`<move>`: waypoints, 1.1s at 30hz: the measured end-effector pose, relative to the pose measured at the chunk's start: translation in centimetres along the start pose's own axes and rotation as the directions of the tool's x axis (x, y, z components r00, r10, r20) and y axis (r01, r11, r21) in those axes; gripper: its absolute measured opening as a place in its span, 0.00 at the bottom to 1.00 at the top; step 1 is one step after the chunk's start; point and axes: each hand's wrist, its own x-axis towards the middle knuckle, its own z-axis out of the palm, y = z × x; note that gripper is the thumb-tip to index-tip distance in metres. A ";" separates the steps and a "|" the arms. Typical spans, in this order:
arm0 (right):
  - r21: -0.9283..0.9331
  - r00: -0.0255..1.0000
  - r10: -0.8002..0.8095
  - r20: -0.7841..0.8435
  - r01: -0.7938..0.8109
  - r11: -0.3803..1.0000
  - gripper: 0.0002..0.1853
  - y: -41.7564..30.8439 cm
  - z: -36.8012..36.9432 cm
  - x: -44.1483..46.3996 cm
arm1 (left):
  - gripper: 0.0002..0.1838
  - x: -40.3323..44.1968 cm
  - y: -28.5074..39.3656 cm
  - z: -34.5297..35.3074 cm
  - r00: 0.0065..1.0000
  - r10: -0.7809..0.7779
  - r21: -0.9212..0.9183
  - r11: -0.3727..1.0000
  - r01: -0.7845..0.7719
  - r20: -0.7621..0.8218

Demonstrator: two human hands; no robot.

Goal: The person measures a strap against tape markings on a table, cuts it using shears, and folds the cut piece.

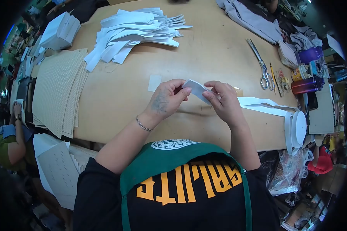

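Between my two hands a short white strip (197,91) is held above the tabletop. My left hand (167,97) pinches its left end between thumb and fingers. At the other end, my right hand (223,99) grips it with the thumb in front and fingers behind. Long white bands (258,102) run from beside my right wrist to white tape rolls (298,128) at the table's right edge; whether they join the strip is hidden by my hand. A small pale rectangular piece (154,82) lies just beyond my left hand.
A heap of white strips (133,32) lies at the back. Patterned beige sheets (58,90) and a white stack (60,31) are on the left. Scissors (261,63), a pencil (273,77) and a purple bottle (307,85) sit at right. Another person's arm (17,133) shows far left.
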 end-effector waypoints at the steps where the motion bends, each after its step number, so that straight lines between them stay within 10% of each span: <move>1: -0.005 0.999 -0.032 -0.014 0.032 0.999 0.10 0.1 0.2 0.0 | 0.12 0.0 0.1 0.0 1.000 -0.005 0.011 1.000 0.005 0.004; 14: -0.055 0.998 -0.055 0.008 0.056 0.997 0.09 1.0 1.1 -0.4 | 0.10 -0.2 1.0 0.3 0.997 -0.079 0.147 0.986 0.074 0.023; 23: -0.064 0.996 -0.011 0.093 0.017 0.998 0.10 0.8 0.7 -0.6 | 0.10 0.3 -0.1 1.1 0.986 0.152 0.273 0.953 -0.128 -0.069; 33: -0.250 0.897 0.334 0.289 -0.266 0.931 0.14 9.4 -10.2 -4.4 | 0.09 -1.2 -2.3 -1.3 0.921 -0.094 -0.189 0.982 0.022 -0.379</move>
